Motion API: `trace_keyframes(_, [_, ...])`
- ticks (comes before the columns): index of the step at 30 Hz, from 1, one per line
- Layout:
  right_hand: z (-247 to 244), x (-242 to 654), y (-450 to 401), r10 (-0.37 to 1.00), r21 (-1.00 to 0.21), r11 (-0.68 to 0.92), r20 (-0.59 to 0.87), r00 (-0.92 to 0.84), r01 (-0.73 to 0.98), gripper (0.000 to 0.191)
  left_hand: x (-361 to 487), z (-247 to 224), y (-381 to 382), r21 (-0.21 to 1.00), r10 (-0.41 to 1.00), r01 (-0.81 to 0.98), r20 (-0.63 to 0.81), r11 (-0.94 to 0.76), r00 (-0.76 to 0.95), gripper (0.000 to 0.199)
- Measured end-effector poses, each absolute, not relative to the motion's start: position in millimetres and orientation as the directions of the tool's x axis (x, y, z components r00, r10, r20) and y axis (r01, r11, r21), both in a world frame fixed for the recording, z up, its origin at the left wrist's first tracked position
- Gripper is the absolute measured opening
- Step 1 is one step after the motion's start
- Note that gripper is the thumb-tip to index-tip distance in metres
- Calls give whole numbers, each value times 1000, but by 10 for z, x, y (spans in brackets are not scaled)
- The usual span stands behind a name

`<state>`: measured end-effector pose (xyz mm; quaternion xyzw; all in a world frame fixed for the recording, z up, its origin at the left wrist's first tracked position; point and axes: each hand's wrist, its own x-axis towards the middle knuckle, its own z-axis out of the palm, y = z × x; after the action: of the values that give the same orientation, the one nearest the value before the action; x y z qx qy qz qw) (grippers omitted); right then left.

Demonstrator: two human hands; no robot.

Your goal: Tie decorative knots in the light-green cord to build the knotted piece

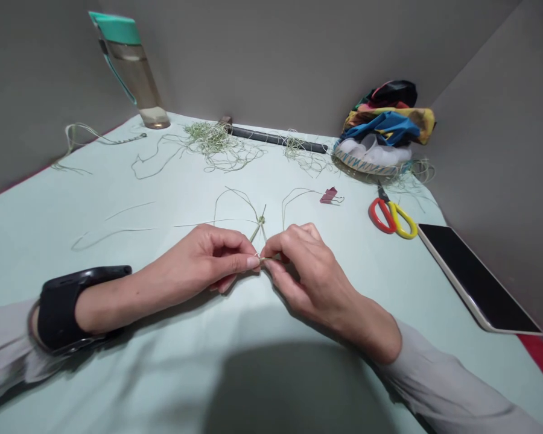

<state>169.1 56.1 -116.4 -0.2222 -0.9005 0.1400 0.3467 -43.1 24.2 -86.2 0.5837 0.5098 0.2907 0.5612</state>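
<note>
Thin green cords (pixel 263 231) run from a small knot (pixel 261 219) down to my fingertips, and loose ends curve away on both sides over the pale tablecloth. My left hand (pixel 217 258) pinches the cords between thumb and forefinger, at the lower end of the knotted piece. Just to its right, my right hand (pixel 301 259) is closed on a cord at the same spot, the fingertips nearly touching those of the left. The exact crossing of the strands is partly hidden by my fingers. A dark red binder clip (pixel 329 196) lies beyond my right hand, near a loose cord end.
Red-and-yellow scissors (pixel 393 218) and a phone (pixel 479 277) lie at the right. At the back are a water bottle (pixel 136 72), tangled green cord (pixel 217 141), a dark hammer-like tool (pixel 278 138), and a woven basket (pixel 366 166) with white pieces and colourful cloth.
</note>
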Motion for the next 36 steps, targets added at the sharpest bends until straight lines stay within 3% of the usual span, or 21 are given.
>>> trace_keyframes(15, [-1085,1692,582,653,-717,646,341,-677,262,16,-412,-844,237,950,949,302,-165,80,268,22])
trace_keyframes(36, [-1101,1701,576,648,-698,665,362,-670,265,11,-420,-888,263,952,931,286,-196,106,309,24])
